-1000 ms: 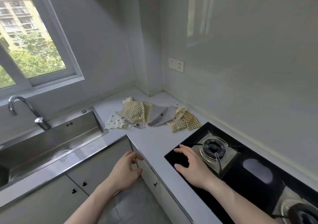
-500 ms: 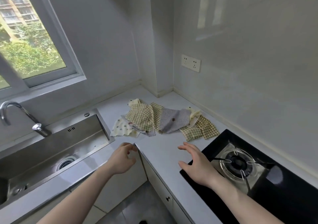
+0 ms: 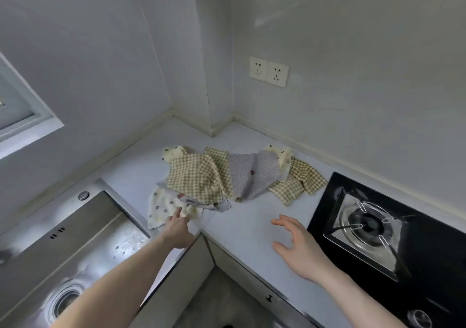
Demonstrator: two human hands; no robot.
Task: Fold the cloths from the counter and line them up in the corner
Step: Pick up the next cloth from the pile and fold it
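Left hand [image 3: 177, 229] fingers touch the dotted cloth [image 3: 165, 208] beside the sink [image 3: 75, 229]; grasp unclear. Right hand [image 3: 298, 245] released, over the tabletop [image 3: 247, 227].

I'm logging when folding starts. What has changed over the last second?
The left hand has reached forward from the counter's inner corner to the white dotted cloth, fingertips now on its near edge; a firm grip isn't visible yet. The right hand has left the stove edge and hovers open above the counter. The cloth pile lies unfolded as before.
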